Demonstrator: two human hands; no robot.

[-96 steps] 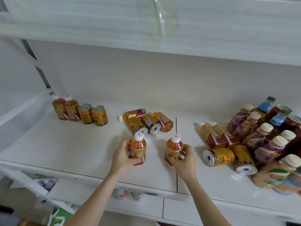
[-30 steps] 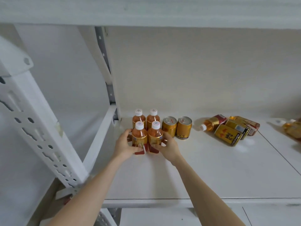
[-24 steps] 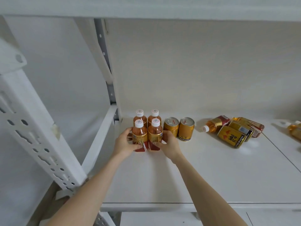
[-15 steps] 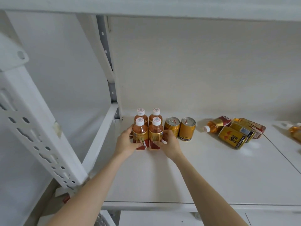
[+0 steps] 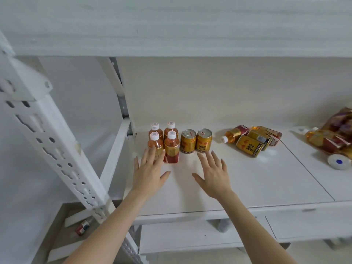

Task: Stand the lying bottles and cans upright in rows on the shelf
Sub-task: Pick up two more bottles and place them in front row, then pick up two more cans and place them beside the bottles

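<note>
Several small orange tea bottles with white caps stand upright in two rows at the shelf's back left; the front right one (image 5: 171, 149) is fully visible. Two gold cans (image 5: 196, 141) stand upright beside them. My left hand (image 5: 149, 169) is open with spread fingers, its fingertips overlapping the front left bottle (image 5: 155, 142). My right hand (image 5: 213, 173) is open, hovering in front of the cans and holding nothing. A lying bottle (image 5: 233, 134) and lying gold cans (image 5: 248, 146) form a pile further right.
The white shelf board (image 5: 247, 183) has a seam running diagonally at right. More lying bottles and a can (image 5: 337, 147) sit at the right edge. A perforated white upright (image 5: 51, 141) stands at left, and another shelf (image 5: 171, 25) hangs overhead.
Both hands have let go of the two front bottles and drawn back toward me with fingers spread. The bottles stay standing in front of the back pair.
</note>
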